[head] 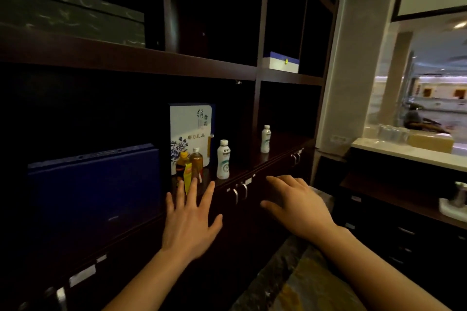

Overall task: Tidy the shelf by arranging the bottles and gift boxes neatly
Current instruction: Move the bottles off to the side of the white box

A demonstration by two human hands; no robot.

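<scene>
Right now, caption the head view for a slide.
Open left hand and right hand reach toward a shelf holding a white bottle, an amber bottle and an upright gift box.

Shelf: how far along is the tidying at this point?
Done: little shows; the white box stands upright behind the amber bottles. In hand: nothing; left hand and right hand are open before the shelf edge. To do: the far bottle stands in the next bay, apart from the near bottle.

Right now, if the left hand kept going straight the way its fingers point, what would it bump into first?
Probably the yellow-labelled bottle just ahead of the left hand, with the brown bottle beside it; depth is hard to judge.
</scene>
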